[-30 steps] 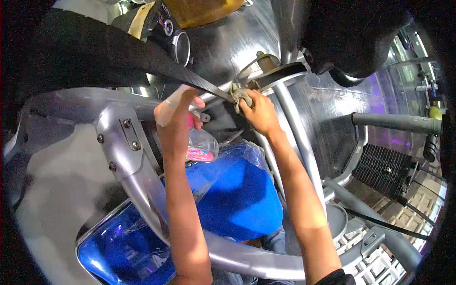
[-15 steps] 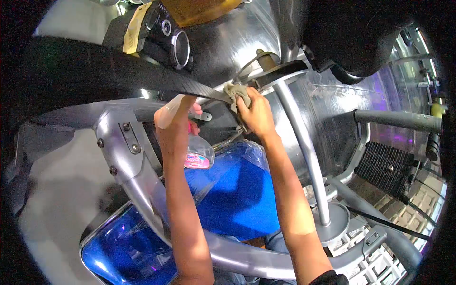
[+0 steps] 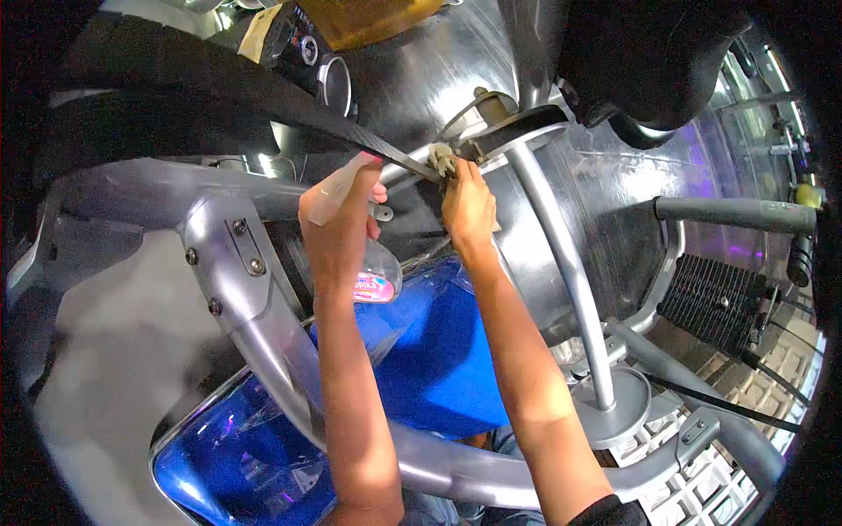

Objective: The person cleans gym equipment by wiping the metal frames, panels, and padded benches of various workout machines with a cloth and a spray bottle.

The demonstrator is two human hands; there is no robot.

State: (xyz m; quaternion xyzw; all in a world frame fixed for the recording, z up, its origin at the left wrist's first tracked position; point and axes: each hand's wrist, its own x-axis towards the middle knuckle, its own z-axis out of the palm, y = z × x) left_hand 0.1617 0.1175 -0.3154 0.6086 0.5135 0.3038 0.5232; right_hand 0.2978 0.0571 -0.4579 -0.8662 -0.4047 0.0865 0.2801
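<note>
My left hand [image 3: 340,215] is closed around a clear spray bottle [image 3: 382,263] with a pink label and a pinkish-red spray head, partly hidden by the fingers. To its right, my right hand [image 3: 471,210] grips a crumpled greyish cloth [image 3: 441,161]. The cloth is pressed around a black ribbed strap [image 3: 351,136] that slants down from the upper left and ends near the right fingers. Just beyond that hand is a round dark pulley-like part [image 3: 526,131] on a metal bracket.
Below the hands lies a plastic-covered blue pad [image 3: 438,368]. A thick silver tube frame [image 3: 272,351] curves across the front. A thinner silver bar [image 3: 561,254] runs down to a round base plate. At right sits a black ribbed pedal-like plate [image 3: 710,294].
My right hand has turned and its fingers have closed tighter over the cloth, which looks more bunched. The left hand and bottle have shifted slightly right. The strap appears a little lower at its end.
</note>
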